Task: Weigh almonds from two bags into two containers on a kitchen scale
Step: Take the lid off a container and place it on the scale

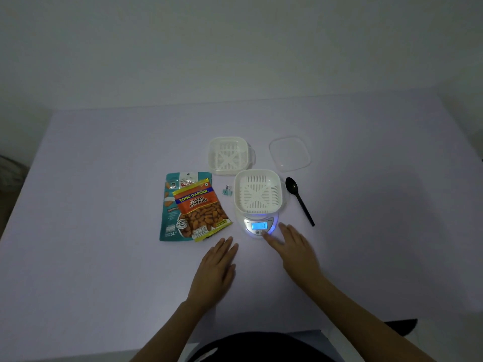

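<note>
A white kitchen scale (258, 227) with a lit blue display stands at the table's middle, and a white slotted container (257, 192) sits on it. A second white slotted container (228, 155) stands behind it to the left. Two almond bags lie left of the scale: an orange and yellow salted almonds bag (202, 210) overlaps a teal bag (168, 205). My right hand (292, 246) reaches to the scale's front, one straight fingertip on a button below the display. Flat on the table, my left hand (217, 267) rests with straight fingers, just below the bags.
A black plastic spoon (299, 199) lies right of the scale. A clear lid (289, 154) rests behind it. A small teal binder clip (228, 191) sits between the bags and the scale. The lilac table (104, 257) ends at a wall behind.
</note>
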